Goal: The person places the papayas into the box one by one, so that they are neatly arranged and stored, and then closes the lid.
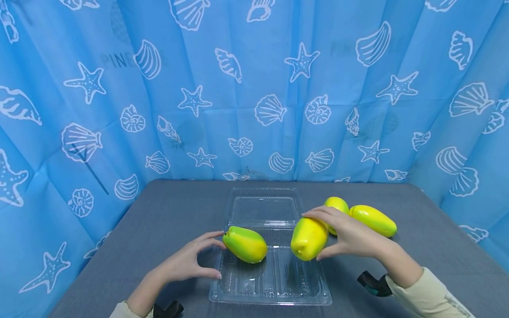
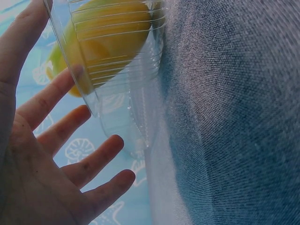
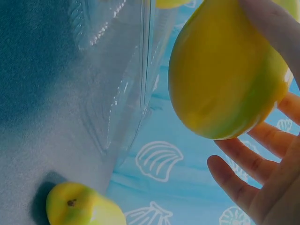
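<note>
A clear plastic clamshell box (image 1: 270,298) lies open on the table, lid folded back. One green-and-yellow papaya (image 1: 245,245) rests in its left part, seen through the ribbed wall in the left wrist view. My left hand (image 1: 200,256) is at the box's left side, fingers spread and fairly straight, fingertips by the papaya's stem end and the box rim (image 2: 86,101). My right hand (image 1: 346,232) holds a second, yellower papaya (image 1: 309,238) between thumb and fingers, above the right part of the box. The right wrist view shows this papaya (image 3: 225,75) higher than the box rim.
Two more papayas lie right of the box: one (image 1: 337,204) partly behind my right hand, the other (image 1: 374,220) farther right. The table (image 1: 179,207) has a grey cloth. A blue curtain (image 1: 254,88) with white shells and starfish hangs behind and along the sides.
</note>
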A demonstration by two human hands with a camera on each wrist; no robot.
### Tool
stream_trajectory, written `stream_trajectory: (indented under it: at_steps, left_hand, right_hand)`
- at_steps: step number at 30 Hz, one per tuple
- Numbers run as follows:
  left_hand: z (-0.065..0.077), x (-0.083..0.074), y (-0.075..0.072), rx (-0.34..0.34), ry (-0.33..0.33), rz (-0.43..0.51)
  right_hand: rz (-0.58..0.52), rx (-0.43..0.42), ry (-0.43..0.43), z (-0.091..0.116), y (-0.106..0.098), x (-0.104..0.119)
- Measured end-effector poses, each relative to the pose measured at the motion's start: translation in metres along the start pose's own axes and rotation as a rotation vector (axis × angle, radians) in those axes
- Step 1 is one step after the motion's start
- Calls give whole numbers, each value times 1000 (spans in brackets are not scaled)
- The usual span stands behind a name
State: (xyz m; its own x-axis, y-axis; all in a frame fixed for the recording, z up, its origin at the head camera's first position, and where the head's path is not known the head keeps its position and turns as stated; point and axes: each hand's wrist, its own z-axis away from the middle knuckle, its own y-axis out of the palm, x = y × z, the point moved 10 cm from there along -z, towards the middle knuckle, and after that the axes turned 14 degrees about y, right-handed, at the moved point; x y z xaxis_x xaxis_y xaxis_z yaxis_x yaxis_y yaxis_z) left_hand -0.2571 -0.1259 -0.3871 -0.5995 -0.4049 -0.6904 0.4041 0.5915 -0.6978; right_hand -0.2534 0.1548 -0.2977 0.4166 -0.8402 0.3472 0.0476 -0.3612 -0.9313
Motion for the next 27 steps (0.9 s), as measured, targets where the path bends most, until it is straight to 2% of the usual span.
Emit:
stream_trajectory:
  at_steps: [19, 27]
  left_hand:
    - [0, -1, 0, 0, 6, 2]
    - [0, -1, 0, 1, 0, -4]
  right_hand:
    - [3, 77, -15, -9, 9, 23]
    - [-15, 93, -82, -10, 13, 35]
